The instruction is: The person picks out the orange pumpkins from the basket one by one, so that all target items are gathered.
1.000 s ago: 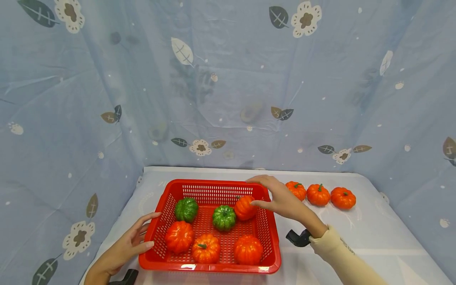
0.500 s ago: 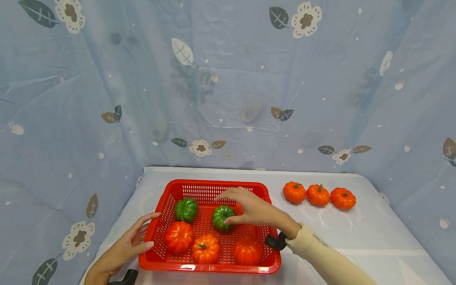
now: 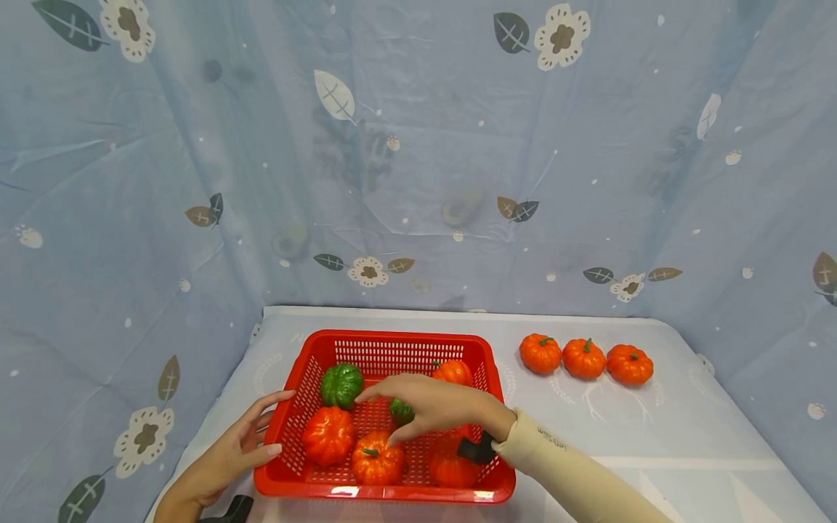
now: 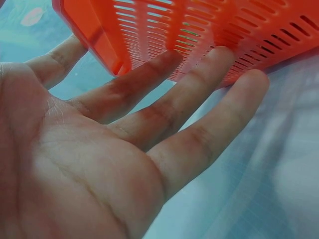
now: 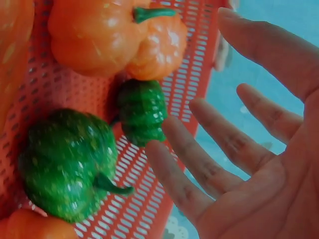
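Observation:
A red slotted basket (image 3: 386,492) holds several small toy pumpkins. My left hand (image 3: 225,454) is at its left side; in the left wrist view its extended fingers (image 4: 199,74) lie along the slotted wall. My right hand (image 3: 431,403) hovers over the basket's middle, fingers spread, holding nothing. Partly hidden beneath it is a green pumpkin (image 3: 401,412); another green one (image 3: 342,386) sits just beyond its fingertips. Along the front are an orange-red pumpkin (image 3: 329,436), an orange one (image 3: 378,459) and a third (image 3: 451,471), shaded by the right wrist. One more orange pumpkin (image 3: 454,372) sits back right.
Three orange pumpkins, one of them nearest the basket (image 3: 540,354), stand in a row on the table (image 3: 628,443) to the right. A blue patterned curtain (image 3: 418,167) encloses the back and sides. Black wrist mounts show on both arms.
My right hand has moved left from the basket's back right corner to over its middle, uncovering the nearest pumpkin of the table row. The left hand and the pumpkins look unmoved.

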The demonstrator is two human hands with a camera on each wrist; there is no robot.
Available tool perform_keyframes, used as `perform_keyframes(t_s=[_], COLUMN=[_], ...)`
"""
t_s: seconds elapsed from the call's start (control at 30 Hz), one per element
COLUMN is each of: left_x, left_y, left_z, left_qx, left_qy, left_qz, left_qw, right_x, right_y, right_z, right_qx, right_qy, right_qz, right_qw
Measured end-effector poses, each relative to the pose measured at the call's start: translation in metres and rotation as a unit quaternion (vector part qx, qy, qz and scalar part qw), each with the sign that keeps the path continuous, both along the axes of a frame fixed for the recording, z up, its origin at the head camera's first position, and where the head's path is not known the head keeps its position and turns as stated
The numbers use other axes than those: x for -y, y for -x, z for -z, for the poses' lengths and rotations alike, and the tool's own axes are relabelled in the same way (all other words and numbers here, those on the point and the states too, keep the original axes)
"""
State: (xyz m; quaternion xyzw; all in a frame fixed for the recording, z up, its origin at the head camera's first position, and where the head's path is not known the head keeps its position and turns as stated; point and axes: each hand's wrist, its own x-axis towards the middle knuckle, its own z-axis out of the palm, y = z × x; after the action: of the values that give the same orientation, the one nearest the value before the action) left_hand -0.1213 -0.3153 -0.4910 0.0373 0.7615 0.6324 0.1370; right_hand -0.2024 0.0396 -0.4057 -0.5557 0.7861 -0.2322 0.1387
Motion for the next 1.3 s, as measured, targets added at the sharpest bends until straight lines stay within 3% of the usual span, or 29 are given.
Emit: perform_keyframes(t_s=[0.27,0.57,0.8,1.03,1.3], left_x=[0.001,0.001,0.002,0.001,0.001], left_y=[0.001,0.0,0.001,0.001,0.001], left_z=[0.002,0.002,0.002,0.001,0.0], left_qx=[0.005,0.003,0.0,-0.003,-0.006], left_qy=[-0.006,-0.009,-0.011,-0.01,-0.014], left_qz=[0.0,0.001,0.005,0.005,0.006], left_qw=[1.0,1.0,0.9999,0.9999,0.9999], right_x=[0.019,0.029,0.033,0.034,0.029], right_y=[-0.001,-0.002,0.0,0.002,0.003], right_z=[0.013,0.019,0.027,0.031,0.023], right_qx=[0.0,0.038,0.029,0.018,0.022], right_qy=[-0.061,-0.122,-0.166,-0.169,-0.126], right_qz=[-0.031,-0.051,-0.065,-0.075,-0.044], right_qw=[0.9977,0.9906,0.9836,0.9826,0.9907])
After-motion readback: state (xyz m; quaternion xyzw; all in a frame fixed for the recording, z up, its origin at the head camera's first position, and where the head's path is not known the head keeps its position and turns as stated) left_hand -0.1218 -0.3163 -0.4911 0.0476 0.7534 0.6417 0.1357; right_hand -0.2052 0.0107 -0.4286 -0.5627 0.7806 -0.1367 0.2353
